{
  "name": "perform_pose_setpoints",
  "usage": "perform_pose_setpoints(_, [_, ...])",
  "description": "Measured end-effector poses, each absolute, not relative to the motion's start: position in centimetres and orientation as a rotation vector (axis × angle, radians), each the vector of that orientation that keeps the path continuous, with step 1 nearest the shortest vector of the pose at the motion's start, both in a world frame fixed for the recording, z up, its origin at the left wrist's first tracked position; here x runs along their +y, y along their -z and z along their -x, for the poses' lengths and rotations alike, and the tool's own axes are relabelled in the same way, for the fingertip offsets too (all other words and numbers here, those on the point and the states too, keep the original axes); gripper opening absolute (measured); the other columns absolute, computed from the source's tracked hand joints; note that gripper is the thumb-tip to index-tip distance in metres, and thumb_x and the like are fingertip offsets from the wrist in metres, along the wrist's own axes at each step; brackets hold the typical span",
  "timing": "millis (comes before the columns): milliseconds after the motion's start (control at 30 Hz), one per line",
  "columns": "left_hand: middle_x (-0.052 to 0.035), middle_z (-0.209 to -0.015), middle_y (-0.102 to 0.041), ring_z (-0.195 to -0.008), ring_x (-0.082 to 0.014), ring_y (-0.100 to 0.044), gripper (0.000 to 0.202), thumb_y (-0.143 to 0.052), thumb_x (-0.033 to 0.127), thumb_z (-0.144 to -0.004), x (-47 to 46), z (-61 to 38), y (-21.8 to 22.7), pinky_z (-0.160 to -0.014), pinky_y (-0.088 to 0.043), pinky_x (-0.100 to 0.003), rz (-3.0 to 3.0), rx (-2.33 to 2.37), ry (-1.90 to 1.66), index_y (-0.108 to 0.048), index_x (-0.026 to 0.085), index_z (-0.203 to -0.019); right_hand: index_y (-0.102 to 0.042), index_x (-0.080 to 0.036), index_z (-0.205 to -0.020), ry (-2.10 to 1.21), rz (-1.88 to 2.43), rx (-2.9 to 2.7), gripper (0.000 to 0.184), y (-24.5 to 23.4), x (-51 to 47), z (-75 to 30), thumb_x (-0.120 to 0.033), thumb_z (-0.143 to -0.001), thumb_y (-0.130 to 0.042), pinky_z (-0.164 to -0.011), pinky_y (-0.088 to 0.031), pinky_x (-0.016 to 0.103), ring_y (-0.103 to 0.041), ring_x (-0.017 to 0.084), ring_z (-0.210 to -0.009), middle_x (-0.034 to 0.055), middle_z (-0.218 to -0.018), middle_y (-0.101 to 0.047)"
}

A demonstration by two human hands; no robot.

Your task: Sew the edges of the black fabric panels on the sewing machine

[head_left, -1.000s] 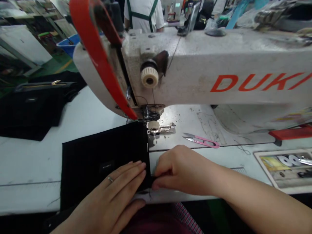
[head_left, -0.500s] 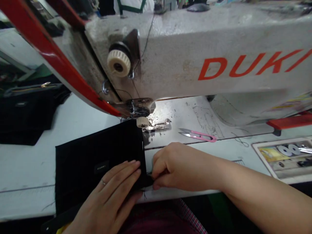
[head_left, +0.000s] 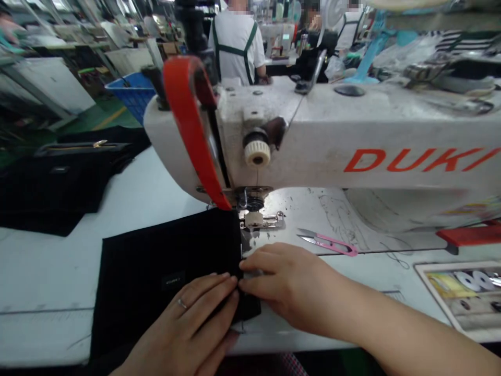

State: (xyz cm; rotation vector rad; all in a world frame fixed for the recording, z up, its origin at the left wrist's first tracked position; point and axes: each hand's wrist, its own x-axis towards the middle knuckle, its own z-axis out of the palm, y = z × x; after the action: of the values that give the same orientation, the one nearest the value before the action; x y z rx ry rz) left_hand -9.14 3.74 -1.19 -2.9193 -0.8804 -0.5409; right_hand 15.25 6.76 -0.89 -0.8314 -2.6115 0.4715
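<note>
Head view: a person is working at a sewing machine (head_left: 352,151) marked "DUKI", which is standing on a white bench (head_left: 50,271). A black fabric panel (head_left: 164,297) is lying flat on the bench, with its right edge running up to the presser foot (head_left: 253,220) and a small label (head_left: 173,281) showing on its face. The left hand (head_left: 188,326), wearing a ring (head_left: 182,303), is pressing down on the panel with its fingers extended, its grip open. The right hand (head_left: 285,284) is reaching in from the right, with its fingers (head_left: 258,271) curled against the panel's lower right corner; whether this grip is pinching the cloth or only pressing on it cannot be told from this view. The step in hand appears to be lining up the panel's edge beside the foot, and the position seems to call for that edge to be kept square to it. Pink thread snips (head_left: 326,244) are lying near the right hand, a printed sheet (head_left: 457,295) is lying at the bench's right side, and black bags (head_left: 58,183) are piled at its left. A co-worker in a green-strapped apron (head_left: 237,47) is standing beyond the machine, facing away.
</note>
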Motion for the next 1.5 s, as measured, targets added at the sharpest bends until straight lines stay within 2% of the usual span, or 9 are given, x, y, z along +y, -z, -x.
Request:
perform_pose_setpoints(233, [-0.0062,-0.127,-0.068,-0.122,-0.0242,-0.056,0.033,-0.043,0.027,-0.105,5.8,9.1,1.1,-0.104,-0.051,-0.037,2.932,-0.777,0.521,-0.068,0.014,-0.122,-0.070,-0.019,-0.104,-0.514,0.898,-2.558,0.021,0.8,6.9,-14.9,-0.006,-0.089,-0.061,-0.090,-0.054,0.033,-0.064,0.020,-0.103,0.0054,-0.116,-0.069])
perform_pose_setpoints(400, [-0.0092,-0.131,-0.064,-0.127,-0.0230,-0.053,0.033,-0.043,0.023,-0.103,8.0,9.8,2.0,-0.109,-0.048,-0.039,3.033,-0.789,0.491,-0.063,0.014,-0.127,-0.069,-0.017,-0.097,-0.505,0.942,-2.476,0.020,1.1,7.4,-14.5,-0.004,-0.088,-0.056,-0.087,-0.055,0.035,-0.064,0.022,-0.101,0.0074,-0.118,-0.070])
perform_pose_setpoints(667, [-0.0096,-0.130,-0.063,-0.125,-0.0226,-0.055,0.027,-0.053,0.022,-0.099,12.0,10.2,2.4,-0.114,-0.043,-0.039,3.119,-0.677,0.576,-0.062,0.015,-0.124,-0.067,-0.013,-0.119,-0.466,1.067,-2.414,0.038,1.2,8.3,-14.0,-0.004,-0.085,-0.053,-0.097,-0.052,0.042,-0.061,0.027,-0.110,0.0118,-0.123,-0.067])
perform_pose_setpoints(867, [-0.0085,-0.126,-0.065,-0.119,-0.0221,-0.059,0.026,-0.051,0.024,-0.100,14.8,10.1,2.5,-0.106,-0.050,-0.039,3.095,-0.643,0.620,-0.062,0.016,-0.121,-0.065,-0.014,-0.126,-0.427,1.278,-2.381,0.047,1.8,8.9,-13.6,-0.009,-0.082,-0.050,-0.088,-0.053,0.046,-0.059,0.029,-0.103,0.0136,-0.110,-0.065])
perform_pose_setpoints(1067, [-0.0092,-0.122,-0.066,-0.120,-0.0239,-0.060,0.027,-0.053,0.030,-0.100,16.2,9.6,2.4,-0.109,-0.049,-0.041,3.101,-0.716,0.540,-0.066,0.016,-0.119,-0.062,-0.013,-0.129,-0.383,1.347,-2.369,0.048,2.1,9.4,-13.1,-0.012,-0.084,-0.049,-0.080,-0.052,0.042,-0.060,0.028,-0.093,0.0133,-0.102,-0.067])
perform_pose_setpoints(1200, [-0.0076,-0.127,-0.066,-0.124,-0.0228,-0.058,0.027,-0.052,0.028,-0.102,16.7,10.0,2.7,-0.112,-0.046,-0.042,3.130,-0.723,0.554,-0.068,0.019,-0.121,-0.065,-0.013,-0.124,-0.379,1.307,-2.305,0.041,2.0,9.2,-13.4,-0.012,-0.086,-0.049,-0.078,-0.051,0.040,-0.059,0.027,-0.093,0.0130,-0.101,-0.067])
perform_pose_setpoints(1333, [-0.0022,-0.118,-0.071,-0.116,-0.0179,-0.063,0.025,-0.050,0.028,-0.103,17.7,11.2,2.9,-0.108,-0.049,-0.040,3.145,-0.693,0.732,-0.071,0.022,-0.116,-0.068,-0.012,-0.109,-0.288,1.285,-2.187,0.025,1.7,9.4,-14.4,-0.014,-0.093,-0.048,-0.082,-0.049,0.040,-0.057,0.026,-0.097,0.0133,-0.101,-0.065])
perform_pose_setpoints(1400, [0.0011,-0.113,-0.072,-0.108,-0.0140,-0.066,0.027,-0.046,0.028,-0.104,18.1,11.6,3.0,-0.103,-0.052,-0.036,3.147,-0.684,0.809,-0.072,0.021,-0.112,-0.067,-0.012,-0.097,-0.210,1.353,-2.199,0.021,1.6,9.7,-14.8,-0.019,-0.097,-0.048,-0.080,-0.048,0.040,-0.056,0.026,-0.091,0.0116,-0.091,-0.065])
perform_pose_setpoints(1500, [0.0022,-0.107,-0.074,-0.102,-0.0125,-0.069,0.026,-0.049,0.030,-0.103,17.9,11.5,3.1,-0.098,-0.055,-0.032,3.149,-0.702,0.862,-0.073,0.020,-0.106,-0.063,-0.016,-0.078,-0.110,1.475,-2.260,0.027,1.6,10.0,-15.1,-0.030,-0.099,-0.053,-0.072,-0.045,0.040,-0.054,0.024,-0.076,0.0073,-0.074,-0.062])
